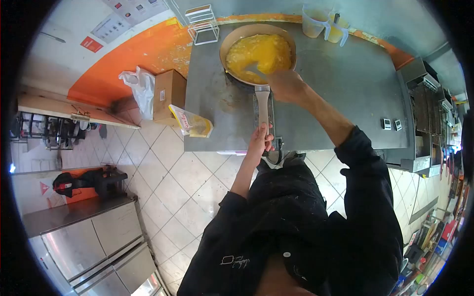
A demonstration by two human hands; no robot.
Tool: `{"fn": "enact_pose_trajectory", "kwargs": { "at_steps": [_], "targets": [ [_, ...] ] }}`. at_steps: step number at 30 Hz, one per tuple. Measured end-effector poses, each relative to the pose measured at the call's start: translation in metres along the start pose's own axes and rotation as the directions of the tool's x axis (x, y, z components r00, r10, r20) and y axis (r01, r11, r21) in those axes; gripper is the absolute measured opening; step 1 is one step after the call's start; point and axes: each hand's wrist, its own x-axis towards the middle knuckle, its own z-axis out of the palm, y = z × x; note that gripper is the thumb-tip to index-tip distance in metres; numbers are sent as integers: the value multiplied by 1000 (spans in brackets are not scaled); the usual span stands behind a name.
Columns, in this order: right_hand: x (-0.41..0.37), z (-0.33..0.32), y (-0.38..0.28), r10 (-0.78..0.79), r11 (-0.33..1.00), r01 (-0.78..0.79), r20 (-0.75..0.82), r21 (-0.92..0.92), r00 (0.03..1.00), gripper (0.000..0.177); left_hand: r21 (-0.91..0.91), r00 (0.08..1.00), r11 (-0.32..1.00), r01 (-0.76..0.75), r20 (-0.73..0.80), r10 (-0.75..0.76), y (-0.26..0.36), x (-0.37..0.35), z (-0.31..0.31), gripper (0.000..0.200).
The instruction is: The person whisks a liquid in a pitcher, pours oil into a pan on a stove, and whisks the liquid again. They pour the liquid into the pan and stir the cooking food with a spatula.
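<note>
A frying pan (223, 48) with a tan inside stands at the back of the grey worktop. Yellow, egg-like food (270, 52) covers most of its base. My left hand (260, 139) is wrapped round the far end of the pan's long pale handle (262, 106). Over the near rim of the pan, my right hand (287, 86) grips a grey spatula (255, 70). The blade rests in the yellow food; my fingers hide the rest of the spatula.
A yellow-and-white pouch (195, 123) stands at the worktop's (335, 98) left front corner. Plastic measuring jugs (314, 23) are at the back, near a white wire rack (203, 27). Two small timers (386, 124) lie right. A cardboard box (169, 93) sits left of the worktop.
</note>
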Motion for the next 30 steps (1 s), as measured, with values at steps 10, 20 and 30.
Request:
{"fn": "enact_pose_trajectory", "kwargs": {
  "at_steps": [10,20,30],
  "targets": [
    [-36,-41,31,292,954,-267,210,-139,933,17,-18,999,1000,-6,38,7,-1,2,-2,53],
    [33,0,40,161,986,-163,51,26,986,19,2,1000,1000,-9,-11,9,1,-1,2,55],
    [-25,-28,5,82,997,-79,224,-24,971,21,8,1000,1000,-19,-4,19,1,0,1,52]
  ]
}}
